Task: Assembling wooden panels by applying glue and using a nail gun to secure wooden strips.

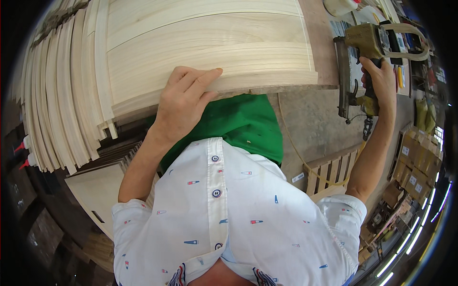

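A pale wooden panel (205,28) of joined boards lies before me, with a narrow wooden strip (267,77) along its near edge. My left hand (183,97) rests on this near edge, the index finger stretched to the right along the wood and the thumb apart from it, lower down. Off the panel's right end, my right hand (381,78) is wrapped round the grip of a brass-coloured and black nail gun (360,35). An air hose fitting (367,127) hangs from the gun's grip. The nail gun is apart from the panel.
Many thin wooden strips (59,90) stand stacked at the left. A yellow hose (296,150) runs down to the floor past a slatted pallet (329,174). Cardboard boxes (417,159) stand at the right. A white container (339,6) with a red cap sits at the far right.
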A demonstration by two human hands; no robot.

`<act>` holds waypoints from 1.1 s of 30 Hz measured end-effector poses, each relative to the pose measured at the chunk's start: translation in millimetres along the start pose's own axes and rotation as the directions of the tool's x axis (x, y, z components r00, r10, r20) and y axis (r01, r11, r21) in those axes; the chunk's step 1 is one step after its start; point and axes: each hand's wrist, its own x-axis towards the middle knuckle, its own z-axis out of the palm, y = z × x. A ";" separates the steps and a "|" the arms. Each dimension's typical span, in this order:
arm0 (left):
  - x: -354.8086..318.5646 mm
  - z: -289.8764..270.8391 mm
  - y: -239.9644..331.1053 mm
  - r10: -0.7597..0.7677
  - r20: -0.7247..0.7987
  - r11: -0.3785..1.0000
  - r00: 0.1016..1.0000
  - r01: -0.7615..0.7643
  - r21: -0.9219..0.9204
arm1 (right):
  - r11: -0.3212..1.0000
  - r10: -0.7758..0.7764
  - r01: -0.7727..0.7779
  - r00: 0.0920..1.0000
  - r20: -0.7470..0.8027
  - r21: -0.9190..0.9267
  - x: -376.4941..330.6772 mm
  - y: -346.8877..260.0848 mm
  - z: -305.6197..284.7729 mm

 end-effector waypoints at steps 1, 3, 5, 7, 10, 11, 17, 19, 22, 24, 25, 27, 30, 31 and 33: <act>0.1 0.2 2.1 -0.001 -0.001 1.000 1.000 0.001 0.000 | 1.000 -0.001 0.001 1.000 0.001 -0.001 0.1 0.3 -0.1; 1.3 0.1 7.6 0.060 -0.020 0.998 0.998 -0.059 0.024 | 1.000 0.001 -0.001 1.000 0.008 0.006 0.4 0.8 0.0; 3.1 -0.3 10.7 0.083 -0.036 0.996 0.996 -0.082 0.035 | 1.000 -0.008 0.008 1.000 0.002 0.015 -0.3 -0.5 1.5; 4.5 -0.4 12.5 0.108 -0.052 0.993 0.993 -0.105 0.047 | 1.000 -0.018 0.018 1.000 -0.005 0.024 0.0 -1.3 1.4; 6.0 -1.3 13.4 0.170 -0.100 0.984 0.980 -0.164 0.067 | 1.000 -0.001 0.001 1.000 0.001 -0.011 2.5 -0.3 -1.1; 6.8 -2.3 13.3 0.180 -0.097 0.983 0.979 -0.175 0.062 | 1.000 0.001 -0.001 1.000 0.000 -0.014 3.4 -0.1 -2.0; 16.8 -27.3 12.2 0.114 -0.102 0.989 0.988 -0.103 0.104 | 0.999 -0.039 0.039 0.999 0.012 0.028 -0.6 -0.9 -3.1; 28.7 -53.9 9.1 0.059 -0.130 0.987 0.990 -0.039 0.154 | 0.984 -0.058 0.044 0.995 0.077 0.174 -5.1 -1.7 -0.9; 45.5 -92.7 -2.8 -0.256 -0.250 0.957 0.934 0.281 0.069 | 0.940 -0.107 0.045 0.980 0.170 0.337 -20.1 -5.7 12.8; 56.9 -112.1 -21.6 -0.448 -0.307 0.878 0.840 0.348 -0.329 | 0.955 -0.152 0.097 0.971 0.182 0.281 -28.4 -7.0 22.9; 59.2 -118.9 -31.1 -0.446 -0.331 0.884 0.831 0.352 -0.308 | 0.948 -0.181 0.119 0.965 0.191 0.296 -30.9 -6.4 25.5; 58.9 -121.8 -47.9 -0.574 -0.243 0.764 0.782 0.405 -0.503 | 0.977 -0.170 0.149 0.976 0.136 0.154 -28.2 0.0 26.6; 53.7 -121.4 -54.8 -0.647 -0.221 0.707 0.730 0.466 -0.531 | 0.965 -0.252 0.250 0.968 -0.014 -0.079 -19.0 4.0 32.9; 51.8 -118.5 -56.2 -0.648 -0.223 0.709 0.728 0.469 -0.527 | 0.958 -0.233 0.232 0.972 0.010 -0.171 -14.6 -0.8 31.4; 51.0 -112.5 -58.8 -0.663 -0.303 0.719 0.684 0.472 -0.509 | 0.900 -0.326 0.294 0.944 -0.051 -0.323 -4.8 2.1 37.2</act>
